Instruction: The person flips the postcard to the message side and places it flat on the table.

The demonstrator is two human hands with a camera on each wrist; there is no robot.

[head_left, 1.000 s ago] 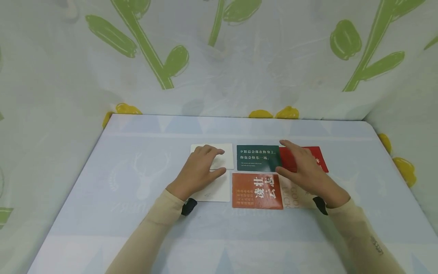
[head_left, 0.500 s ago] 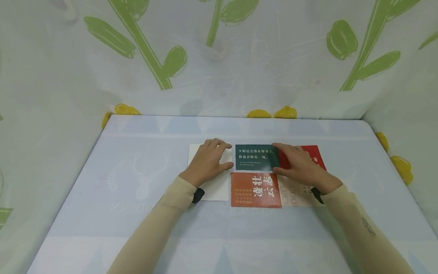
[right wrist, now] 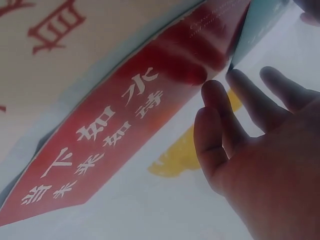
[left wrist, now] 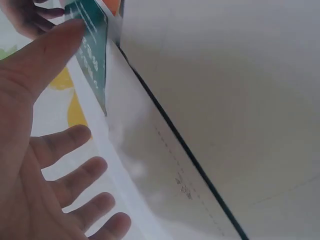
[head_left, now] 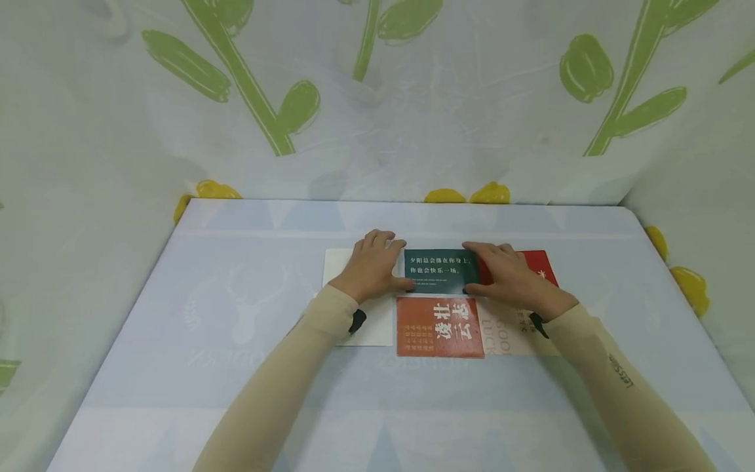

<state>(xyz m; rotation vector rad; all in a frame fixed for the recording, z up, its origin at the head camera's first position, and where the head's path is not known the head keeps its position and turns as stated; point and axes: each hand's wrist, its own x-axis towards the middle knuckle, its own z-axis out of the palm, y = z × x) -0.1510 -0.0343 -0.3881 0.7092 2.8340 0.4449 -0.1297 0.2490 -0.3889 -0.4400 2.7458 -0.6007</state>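
Note:
A dark green card [head_left: 442, 270] with white lettering lies flat between my hands. My left hand [head_left: 371, 265] is at its left end, fingers spread, the thumb over its lower left corner. In the left wrist view the thumb [left wrist: 55, 47] overlaps the green card, but contact is unclear. My right hand [head_left: 510, 275] reaches over a red card [right wrist: 115, 125], index finger and thumb at the green card's right end. An orange-red card [head_left: 439, 328] lies just below the green one, and a beige card [head_left: 501, 334] to its right. Under my left hand are white cards [head_left: 377, 331], partly covered.
The cards form two rows on a pale blue and white tabletop [head_left: 248, 367]. Behind it rises a white cloth [head_left: 460, 118] with green stems and leaves. Yellow flower shapes [head_left: 445, 196] show along the table's back edge.
Both hands have closed in on the green card: the left moved right and away from me, the right moved left. The cards appear to lie where they were.

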